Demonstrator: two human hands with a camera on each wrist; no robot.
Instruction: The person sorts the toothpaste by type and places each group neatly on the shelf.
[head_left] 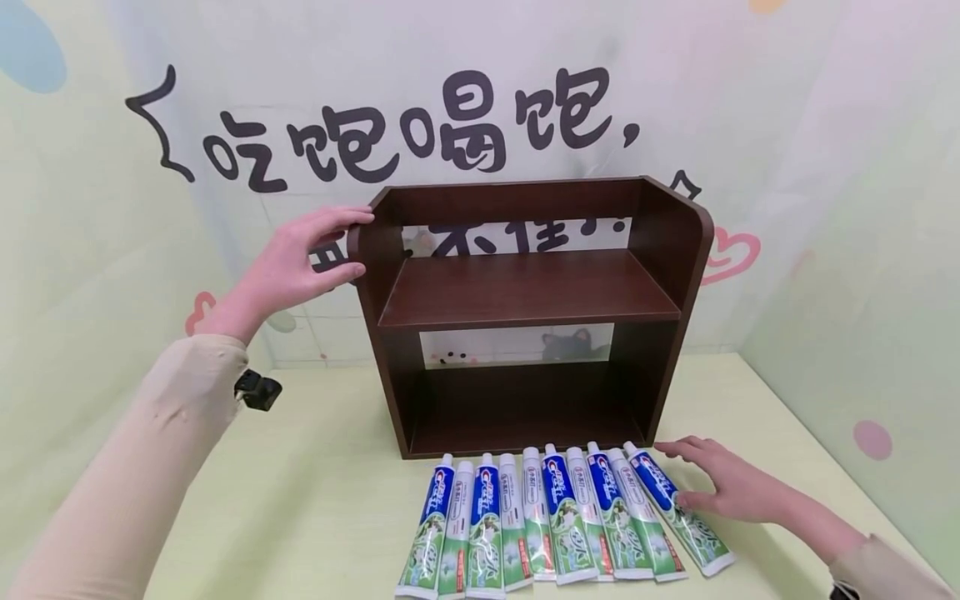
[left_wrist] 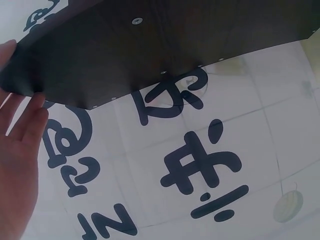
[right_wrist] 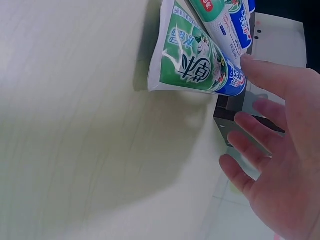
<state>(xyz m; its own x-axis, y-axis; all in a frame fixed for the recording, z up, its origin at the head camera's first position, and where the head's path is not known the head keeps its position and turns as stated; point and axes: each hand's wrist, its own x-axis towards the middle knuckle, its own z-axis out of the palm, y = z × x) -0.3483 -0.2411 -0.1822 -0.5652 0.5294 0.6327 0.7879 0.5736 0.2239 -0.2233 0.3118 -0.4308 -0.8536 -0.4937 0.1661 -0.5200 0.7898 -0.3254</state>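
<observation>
A dark brown wooden two-tier shelf stands on the table. My left hand is at its upper left corner, fingertips at the top of the side panel and thumb lower at its edge; the left wrist view shows these fingers around the panel's end. In front of the shelf, several toothpaste tubes lie side by side, caps toward it. My right hand is beside the rightmost tube, fingers spread and relaxed. Its thumb is right at that tube's cap end.
A pale table lies beneath everything. Behind the shelf is a white backdrop with large black characters, and a pale panel borders the right side. The shelf's two tiers hold nothing visible.
</observation>
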